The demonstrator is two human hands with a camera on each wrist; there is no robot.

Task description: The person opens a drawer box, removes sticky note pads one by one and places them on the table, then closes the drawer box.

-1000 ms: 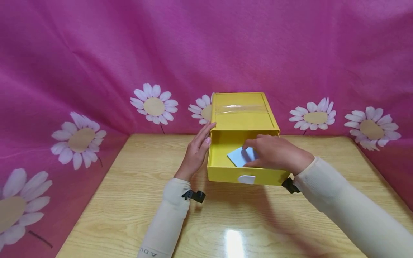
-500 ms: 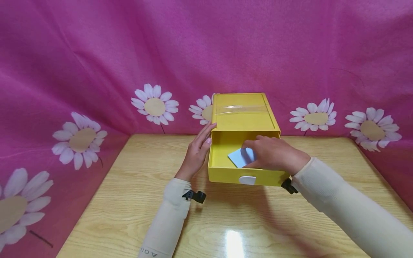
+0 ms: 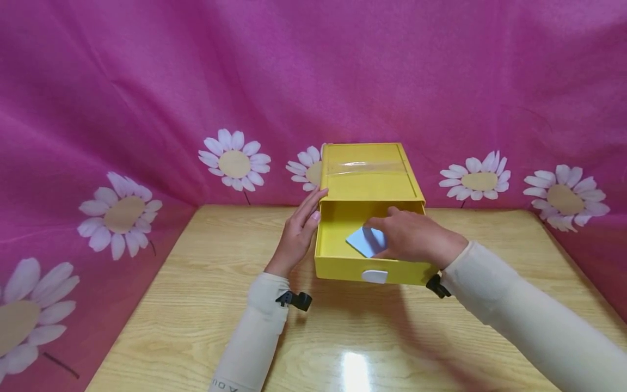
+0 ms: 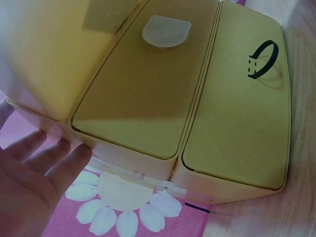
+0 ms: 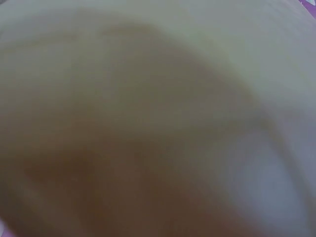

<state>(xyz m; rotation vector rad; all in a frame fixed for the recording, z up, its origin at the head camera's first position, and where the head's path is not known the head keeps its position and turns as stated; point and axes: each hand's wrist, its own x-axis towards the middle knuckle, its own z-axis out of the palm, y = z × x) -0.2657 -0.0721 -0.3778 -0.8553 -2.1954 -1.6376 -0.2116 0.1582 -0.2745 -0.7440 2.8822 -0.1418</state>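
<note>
A yellow drawer box (image 3: 372,188) stands on the table with its top drawer (image 3: 328,267) pulled out. Inside the drawer is a thin blue square that looks like a paper pad (image 3: 364,241). My right hand (image 3: 413,237) reaches into the drawer, index finger over the pad's upper edge and thumb at its lower corner; its other fingers are hidden. Straight fingers of my left hand (image 3: 296,234) rest against the box's left side. The left wrist view shows that hand (image 4: 34,173) with its fingertips at the box wall. The right wrist view is a blur.
Lower drawer fronts show in the left wrist view, one with a white tab (image 4: 166,32), one with a black loop (image 4: 266,59). Clear tape (image 3: 364,167) crosses the box top. A pink flowered cloth (image 3: 147,81) hangs behind the wooden table (image 3: 220,245).
My right hand has shifted slightly left over the blue pad, and the pad has turned a little in the drawer. My left hand stays in place against the box.
</note>
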